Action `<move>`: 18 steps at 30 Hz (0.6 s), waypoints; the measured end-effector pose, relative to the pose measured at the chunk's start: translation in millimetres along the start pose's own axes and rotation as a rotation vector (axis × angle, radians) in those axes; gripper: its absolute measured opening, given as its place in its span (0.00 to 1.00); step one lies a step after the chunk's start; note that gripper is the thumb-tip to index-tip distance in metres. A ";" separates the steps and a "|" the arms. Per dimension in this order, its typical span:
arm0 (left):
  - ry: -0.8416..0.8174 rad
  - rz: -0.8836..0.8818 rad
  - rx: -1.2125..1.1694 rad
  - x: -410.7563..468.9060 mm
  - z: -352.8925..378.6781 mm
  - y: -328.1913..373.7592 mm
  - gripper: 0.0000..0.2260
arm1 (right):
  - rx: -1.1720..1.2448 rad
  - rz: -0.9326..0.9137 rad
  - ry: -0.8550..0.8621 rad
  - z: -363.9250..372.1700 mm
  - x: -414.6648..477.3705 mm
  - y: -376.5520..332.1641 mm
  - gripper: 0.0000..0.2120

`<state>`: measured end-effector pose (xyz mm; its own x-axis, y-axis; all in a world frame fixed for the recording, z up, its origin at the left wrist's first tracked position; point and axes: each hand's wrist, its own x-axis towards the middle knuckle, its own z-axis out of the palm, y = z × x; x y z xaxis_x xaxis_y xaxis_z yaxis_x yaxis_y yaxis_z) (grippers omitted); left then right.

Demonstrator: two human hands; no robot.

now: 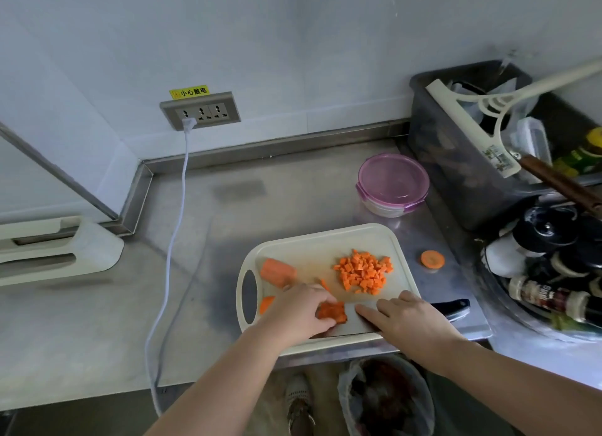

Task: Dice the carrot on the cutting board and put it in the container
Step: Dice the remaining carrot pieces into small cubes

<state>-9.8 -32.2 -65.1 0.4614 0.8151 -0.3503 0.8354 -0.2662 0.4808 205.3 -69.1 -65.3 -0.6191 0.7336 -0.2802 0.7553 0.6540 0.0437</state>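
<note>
Orange carrot dice (362, 272) (cream cutting board (312, 240))

A steel worktop (97, 321) meets a pale wall with a three-way socket (200, 111) under a yellow sticker (190, 92). A white cable (177, 214) runs from it over the front edge. At far right, a grey tub (456, 148) holds a squeegee (472, 122), with bottles (547, 297) nearby. Below are a lined bin (386, 399) and a shoe (299, 403).
</note>
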 end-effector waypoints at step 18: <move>0.092 -0.036 0.083 4.5 15.8 -3.9 0.17 | -0.046 -0.034 0.104 6.8 -24.8 19.8 0.38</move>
<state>-6.3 -35.6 -81.3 0.4042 0.8677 -0.2893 0.8746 -0.2741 0.4000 237.0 -75.7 -63.9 -0.6647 0.7248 -0.1811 0.7244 0.6846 0.0810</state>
